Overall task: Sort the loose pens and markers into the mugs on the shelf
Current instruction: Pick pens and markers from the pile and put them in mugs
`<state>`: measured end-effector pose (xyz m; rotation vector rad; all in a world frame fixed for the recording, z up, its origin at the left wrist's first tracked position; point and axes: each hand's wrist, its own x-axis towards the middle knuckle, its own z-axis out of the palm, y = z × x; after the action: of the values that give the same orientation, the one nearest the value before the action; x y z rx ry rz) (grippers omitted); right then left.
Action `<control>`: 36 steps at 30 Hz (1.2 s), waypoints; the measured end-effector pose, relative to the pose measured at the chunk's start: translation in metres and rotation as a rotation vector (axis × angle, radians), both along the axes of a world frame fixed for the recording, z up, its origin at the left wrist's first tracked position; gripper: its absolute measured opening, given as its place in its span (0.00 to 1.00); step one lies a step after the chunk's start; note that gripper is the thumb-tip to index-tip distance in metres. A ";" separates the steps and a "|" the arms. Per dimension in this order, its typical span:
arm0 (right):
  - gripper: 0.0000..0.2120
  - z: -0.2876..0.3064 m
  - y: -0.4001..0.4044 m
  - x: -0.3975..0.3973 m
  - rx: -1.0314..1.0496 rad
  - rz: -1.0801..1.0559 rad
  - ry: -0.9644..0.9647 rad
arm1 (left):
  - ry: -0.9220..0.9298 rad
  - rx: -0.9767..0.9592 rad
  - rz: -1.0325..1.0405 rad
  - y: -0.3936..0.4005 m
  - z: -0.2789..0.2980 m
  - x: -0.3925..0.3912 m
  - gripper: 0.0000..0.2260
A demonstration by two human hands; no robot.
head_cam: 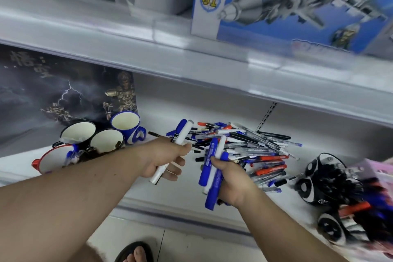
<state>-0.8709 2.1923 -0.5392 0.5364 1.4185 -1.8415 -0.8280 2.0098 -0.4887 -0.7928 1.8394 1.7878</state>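
Note:
A heap of loose pens and markers [253, 147], blue, red, black and clear, lies on the white shelf [161, 193]. My left hand [163, 159] grips white markers with blue caps [180, 134], just left of the heap. My right hand [231, 183] holds a bundle of blue markers [210, 168] at the heap's near edge. At the left stand several mugs: a blue one [127, 125], two dark ones with white insides [78, 132] [107, 140], and a red-rimmed one [53, 159] holding a few blue pens.
Two black-and-white mugs [319, 178] [331, 227] stuffed with pens stand at the right. A dark picture box [53, 91] stands behind the left mugs. An upper shelf edge [191, 64] overhangs, carrying a blue toy box [297, 6]. My sandalled foot [136, 253] is on the floor below.

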 end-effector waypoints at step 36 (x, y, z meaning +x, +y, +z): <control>0.11 0.117 0.083 0.035 0.247 -0.241 0.174 | 0.357 -0.013 -0.352 0.151 0.043 0.016 0.15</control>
<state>-0.8361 2.2755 -0.4218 0.7104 1.7790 -1.9493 -0.8117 2.1609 -0.4461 -0.1365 2.0567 1.7645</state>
